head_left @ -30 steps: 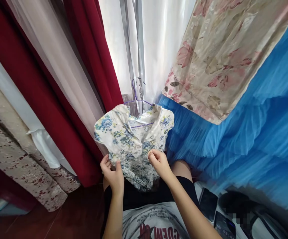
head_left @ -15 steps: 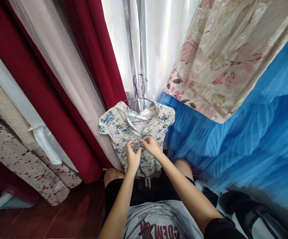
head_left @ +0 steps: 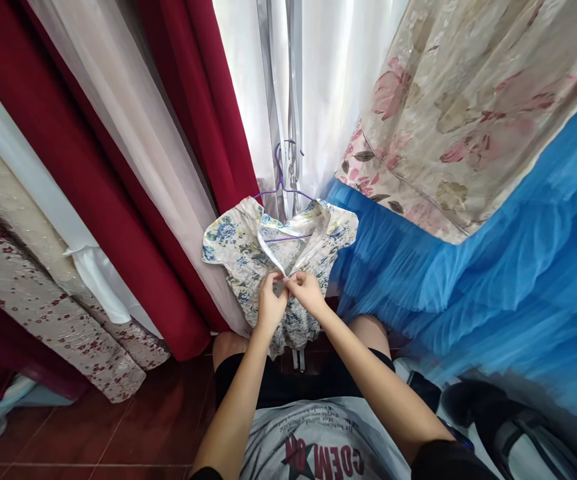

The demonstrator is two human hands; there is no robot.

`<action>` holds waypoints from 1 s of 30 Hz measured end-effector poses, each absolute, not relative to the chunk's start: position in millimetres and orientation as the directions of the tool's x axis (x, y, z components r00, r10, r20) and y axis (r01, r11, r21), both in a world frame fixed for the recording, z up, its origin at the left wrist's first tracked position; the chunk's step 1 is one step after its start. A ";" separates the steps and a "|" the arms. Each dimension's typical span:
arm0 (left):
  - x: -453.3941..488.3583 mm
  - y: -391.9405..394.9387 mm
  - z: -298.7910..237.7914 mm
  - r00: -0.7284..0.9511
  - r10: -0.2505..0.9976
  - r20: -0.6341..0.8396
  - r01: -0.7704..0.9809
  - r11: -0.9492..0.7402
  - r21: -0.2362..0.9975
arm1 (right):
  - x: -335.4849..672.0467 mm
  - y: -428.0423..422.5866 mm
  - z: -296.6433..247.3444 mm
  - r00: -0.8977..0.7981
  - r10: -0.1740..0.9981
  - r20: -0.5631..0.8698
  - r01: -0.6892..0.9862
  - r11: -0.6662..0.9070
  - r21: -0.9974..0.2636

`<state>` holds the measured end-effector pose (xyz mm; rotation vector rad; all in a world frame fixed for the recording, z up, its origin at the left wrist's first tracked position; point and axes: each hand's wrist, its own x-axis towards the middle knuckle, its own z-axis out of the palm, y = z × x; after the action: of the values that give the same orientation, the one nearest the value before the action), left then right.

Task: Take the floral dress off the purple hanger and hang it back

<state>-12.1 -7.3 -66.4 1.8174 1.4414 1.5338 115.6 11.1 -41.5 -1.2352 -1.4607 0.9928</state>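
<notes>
A short-sleeved blouse (head_left: 241, 233) with blue flowers on a pale ground hangs in front of me on a purple wire hanger (head_left: 280, 175). At the bottom of its open V-neck, my left hand (head_left: 272, 300) pinches the front edge of the cloth. Right beside it, my right hand (head_left: 307, 292) pinches the other edge, and the fingertips of both hands meet there. Whatever small fastening lies between the fingers is hidden. The lower part of the blouse hangs down between my knees.
Dark red cloth (head_left: 168, 267) and pale pink cloth (head_left: 133, 127) hang on the left, with white cloth (head_left: 328, 80) behind the hanger. To the right hang a floral skirt (head_left: 448, 133) and blue ruffled tulle (head_left: 418, 287). A dark bag (head_left: 513, 427) sits at lower right on the red tiled floor.
My hands have come together at the neckline, and the fingers now pinch the cloth edges. The blouse front is drawn up slightly into folds. The view has shifted a little.
</notes>
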 end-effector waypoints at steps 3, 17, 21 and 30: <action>-2.1 -15.0 -61.2 -0.075 0.843 0.533 0.477 -0.439 0.761 | 122.3 -13.0 -33.6 -0.104 0.984 0.145 0.111 0.156 -0.981; 30.5 -47.7 -26.1 0.218 0.926 0.309 0.886 -0.321 0.335 | 127.2 48.2 123.6 -0.002 0.975 0.222 -0.208 0.217 -0.954; 18.7 -52.0 -27.9 0.272 0.929 0.252 0.882 -0.345 0.320 | 125.1 43.1 133.7 0.008 0.957 0.292 -0.251 0.284 -0.925; -16.1 -21.6 61.9 0.037 0.717 0.697 0.470 -0.628 0.621 | 132.6 10.0 117.8 -0.002 0.914 0.405 -0.188 0.398 -0.898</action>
<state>-16.1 -21.6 61.9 2.0895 1.2239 1.6289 132.6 10.0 117.8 -0.7516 -1.2711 1.0098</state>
